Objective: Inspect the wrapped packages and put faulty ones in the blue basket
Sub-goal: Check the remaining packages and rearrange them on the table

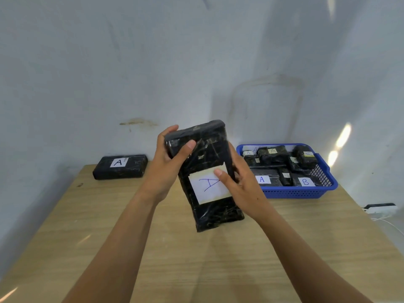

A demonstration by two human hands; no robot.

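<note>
Both hands hold a package [207, 171] above the table [109, 226], the left hand [162, 162] at its upper left, the right hand [238, 184] at its right; behind-left lies another package [120, 167], behind-right a basket [301, 191] holding perhaps eight more.

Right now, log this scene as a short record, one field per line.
held item: black wrapped package, white label marked A
left hand: grips the package's upper end
right hand: holds its right side, thumb on the label
blue basket: far right of the table, holds several wrapped packages labelled A and B
second package: lies flat at far left, labelled A
</note>
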